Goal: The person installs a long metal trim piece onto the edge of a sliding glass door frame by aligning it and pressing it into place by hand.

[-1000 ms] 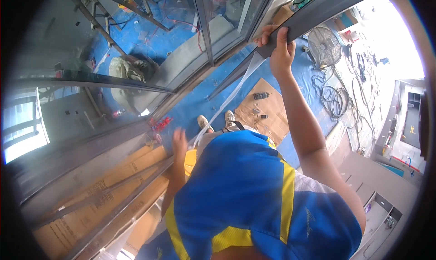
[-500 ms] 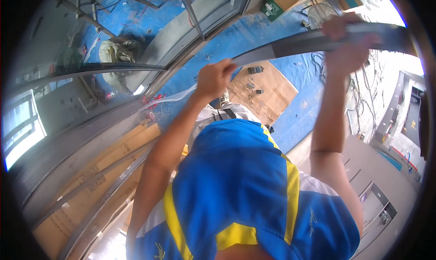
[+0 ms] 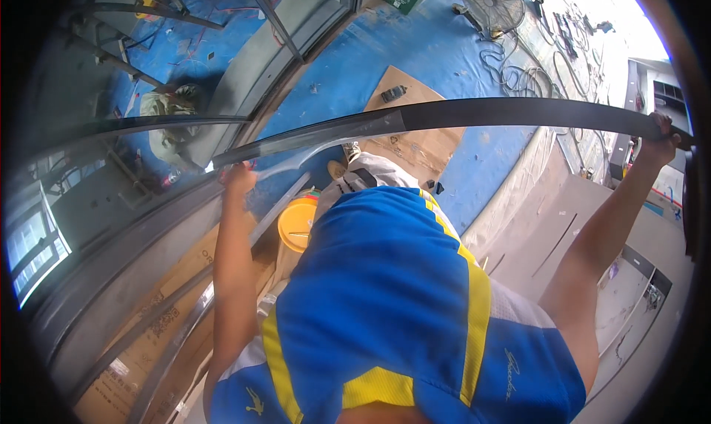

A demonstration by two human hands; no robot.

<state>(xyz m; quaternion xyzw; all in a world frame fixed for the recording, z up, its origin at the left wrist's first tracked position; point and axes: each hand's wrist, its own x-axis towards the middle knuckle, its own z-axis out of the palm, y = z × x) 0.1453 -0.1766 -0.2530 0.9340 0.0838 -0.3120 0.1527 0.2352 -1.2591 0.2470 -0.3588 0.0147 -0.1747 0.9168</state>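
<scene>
A long dark grey trim strip [image 3: 518, 114] spans the view in front of my chest, bowed by the lens. My left hand [image 3: 238, 179] is closed at its left end, close to the window frame. Far to the right, my right hand [image 3: 661, 144] grips the strip near its other end, with fingers curled over the edge. Clear film [image 3: 307, 154] covers the left portion and hangs loose in a wrinkled strand under it, near my left hand. How my left fingers divide between strip and film is too small to make out.
A dark-framed glass panel [image 3: 141, 120] stands at left. Below it lean cardboard-wrapped pieces [image 3: 159, 313] beside a yellow bucket [image 3: 297, 224]. Flattened cardboard [image 3: 437, 146] carrying a dark tool [image 3: 393, 94] lies on blue floor sheeting [image 3: 333, 76]. A fan [image 3: 492, 8] and coiled cables [image 3: 522, 76] are farther off.
My hands have spread apart: the left went left and down, the right went right and down. The strip now lies lower across the view, and the bucket has come into sight.
</scene>
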